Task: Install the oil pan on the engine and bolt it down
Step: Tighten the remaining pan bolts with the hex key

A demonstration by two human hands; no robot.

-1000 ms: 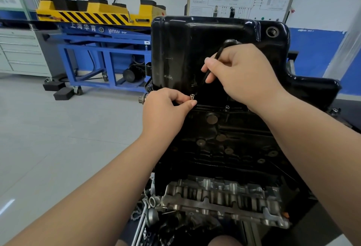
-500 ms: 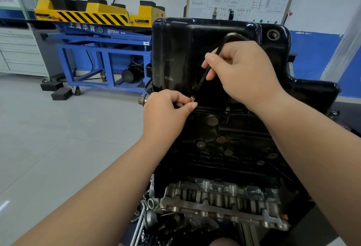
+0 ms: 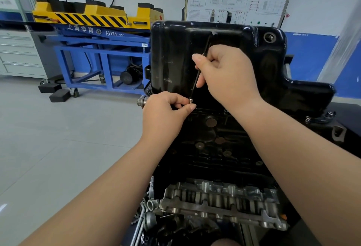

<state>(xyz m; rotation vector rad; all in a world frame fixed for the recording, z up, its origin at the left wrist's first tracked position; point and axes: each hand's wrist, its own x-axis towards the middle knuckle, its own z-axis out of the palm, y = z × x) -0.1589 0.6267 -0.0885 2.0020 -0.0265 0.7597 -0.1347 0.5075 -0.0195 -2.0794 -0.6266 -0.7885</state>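
The hex key point(image 3: 201, 65) now stands steeper at centre frame, pinched in the right hand point(image 3: 224, 73) — left hand point(image 3: 166, 112) fingertips closed on the bolt point(image 3: 190, 100) — keep both aligned while threading into the oil pan point(image 3: 244, 54) flange.

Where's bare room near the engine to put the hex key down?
The grey floor left of the engine, in front of the blue cart, is bare. The oil pan top is flat and bare. It is crowded at the pan's front edge, where both hands work, and around the parts at the bottom.

Bolt point(image 3: 191, 100) shank hidden behind left fingers point(image 3: 190, 107)
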